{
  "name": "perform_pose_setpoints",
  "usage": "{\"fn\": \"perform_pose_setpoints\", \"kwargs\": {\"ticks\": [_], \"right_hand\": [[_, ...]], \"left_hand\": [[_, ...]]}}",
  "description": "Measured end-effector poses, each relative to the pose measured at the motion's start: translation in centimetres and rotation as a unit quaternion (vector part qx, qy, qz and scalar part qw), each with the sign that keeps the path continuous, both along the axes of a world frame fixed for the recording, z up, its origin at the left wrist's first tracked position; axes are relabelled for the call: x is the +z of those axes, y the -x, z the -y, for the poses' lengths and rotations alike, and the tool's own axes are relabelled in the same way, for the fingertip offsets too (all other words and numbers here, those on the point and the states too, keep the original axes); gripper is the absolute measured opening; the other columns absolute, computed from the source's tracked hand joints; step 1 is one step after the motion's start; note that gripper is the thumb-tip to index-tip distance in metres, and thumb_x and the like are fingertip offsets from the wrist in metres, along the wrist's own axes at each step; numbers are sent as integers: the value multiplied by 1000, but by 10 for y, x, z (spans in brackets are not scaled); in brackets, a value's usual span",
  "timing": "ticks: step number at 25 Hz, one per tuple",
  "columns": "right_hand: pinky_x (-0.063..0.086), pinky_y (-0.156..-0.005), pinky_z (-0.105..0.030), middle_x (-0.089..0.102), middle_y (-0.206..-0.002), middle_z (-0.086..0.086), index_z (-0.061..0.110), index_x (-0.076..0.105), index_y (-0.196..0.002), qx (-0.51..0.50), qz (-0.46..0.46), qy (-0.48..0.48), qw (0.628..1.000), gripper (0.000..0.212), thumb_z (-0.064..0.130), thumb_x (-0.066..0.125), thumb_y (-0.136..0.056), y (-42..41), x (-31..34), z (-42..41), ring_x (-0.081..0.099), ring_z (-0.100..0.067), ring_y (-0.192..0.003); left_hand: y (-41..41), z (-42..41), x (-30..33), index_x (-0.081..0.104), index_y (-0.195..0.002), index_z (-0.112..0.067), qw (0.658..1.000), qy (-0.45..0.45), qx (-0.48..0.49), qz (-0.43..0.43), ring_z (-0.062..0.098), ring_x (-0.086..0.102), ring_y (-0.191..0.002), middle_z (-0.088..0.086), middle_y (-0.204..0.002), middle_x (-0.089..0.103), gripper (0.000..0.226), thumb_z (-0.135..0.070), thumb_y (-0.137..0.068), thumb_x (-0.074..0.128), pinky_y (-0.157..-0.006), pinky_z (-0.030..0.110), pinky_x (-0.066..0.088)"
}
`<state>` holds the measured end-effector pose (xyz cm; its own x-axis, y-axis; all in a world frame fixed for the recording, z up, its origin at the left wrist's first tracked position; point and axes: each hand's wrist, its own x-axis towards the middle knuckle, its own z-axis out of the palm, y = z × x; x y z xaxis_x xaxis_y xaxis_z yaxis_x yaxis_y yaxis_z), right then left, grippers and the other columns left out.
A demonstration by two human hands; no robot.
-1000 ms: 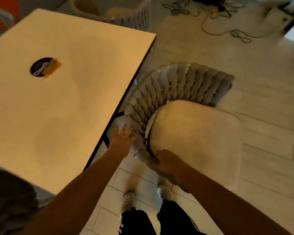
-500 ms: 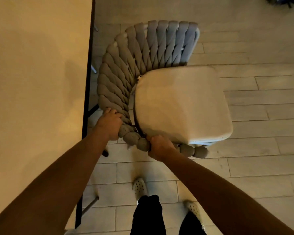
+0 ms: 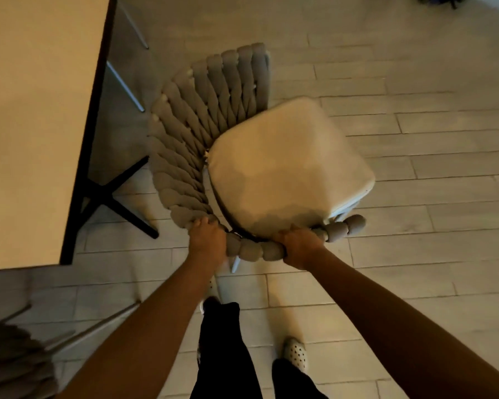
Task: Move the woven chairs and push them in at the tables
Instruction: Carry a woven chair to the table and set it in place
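Both hands, left hand [image 3: 207,240] and right hand [image 3: 298,245], grip the grey woven rope chair with its cream cushion [image 3: 285,165], seat facing 3 o'clock away from the pale rectangular bench [image 3: 38,110] at 9 o'clock, so turning and pushing in look left to do.

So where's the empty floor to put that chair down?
Open pale plank floor lies right of the grey woven chair with the cream cushion, which both hands grip. It is crowded on the left: the beige table top and its black crossed base sit close, with another woven chair at the bottom left.
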<state>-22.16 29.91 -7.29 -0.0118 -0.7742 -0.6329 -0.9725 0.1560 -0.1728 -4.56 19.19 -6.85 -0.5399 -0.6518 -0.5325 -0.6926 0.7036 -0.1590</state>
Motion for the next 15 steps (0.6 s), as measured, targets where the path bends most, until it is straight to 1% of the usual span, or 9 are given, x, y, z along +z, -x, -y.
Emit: {"fn": "perform_pose_setpoints", "kwargs": {"ticks": [2,3,6,7,9,11,13,14,15], "right_hand": [[37,-101,-39,51,-133,-2,31,45,-133,10,-5,-2,1000,49,22,53,-86,26,4,-47,42,-29,-123],[36,-102,-38,51,-133,0,32,46,-132,7,-6,-3,1000,48,23,53,-86,40,6,-72,41,-28,-124],[33,-104,-36,49,-136,6,36,48,-130,10,-41,-17,999,44,31,54,-87,75,10,-124,38,-23,-127],[31,-106,-36,46,-138,7,37,47,-131,16,-66,-38,997,45,34,54,-87,82,10,-136,36,-23,-129],[23,-113,-39,37,-146,4,37,40,-136,10,-112,-117,987,51,41,52,-87,90,9,-148,29,-26,-136],[12,-116,-47,26,-152,1,36,32,-141,-43,-122,-215,968,60,47,49,-85,81,12,-147,18,-30,-141],[10,-112,-57,24,-152,-1,38,26,-141,-113,-61,-258,958,72,52,53,-76,51,15,-134,16,-35,-140],[15,-109,-59,25,-151,-4,40,23,-142,-146,-11,-252,957,80,57,57,-71,26,13,-124,20,-37,-139],[21,-107,-58,27,-150,-6,39,21,-142,-169,31,-218,961,86,59,61,-68,-5,9,-116,25,-38,-136]], "left_hand": [[18,-57,-2,60,-113,-12,999,-25,34,-24,26,44,-117,8,-124,54,27,-14,-90,47,-98,37,34],[29,-83,0,58,-117,-12,998,-57,17,-29,27,44,-118,9,-127,52,29,-14,-90,47,-98,38,35],[44,-119,6,45,-135,-21,977,-176,-116,-22,29,38,-127,5,-141,42,51,-26,-86,56,-107,40,29],[41,-116,11,39,-139,-26,970,-187,-153,-4,28,35,-130,2,-144,38,61,-29,-83,60,-109,42,25],[27,-92,15,30,-143,-34,970,-138,-198,29,26,31,-134,0,-147,34,70,-31,-80,62,-112,45,18],[12,-49,19,28,-143,-35,971,-75,-216,74,25,31,-136,0,-149,33,71,-31,-81,62,-114,45,15],[6,-6,23,30,-141,-35,966,-39,-229,116,23,33,-134,-1,-147,36,71,-36,-78,64,-114,44,17],[7,10,24,34,-140,-36,964,-38,-235,121,23,36,-132,-3,-145,39,73,-41,-75,66,-113,42,19],[10,22,23,37,-138,-37,961,-48,-243,121,23,39,-129,-4,-143,42,75,-46,-71,68,-111,40,22]]}}
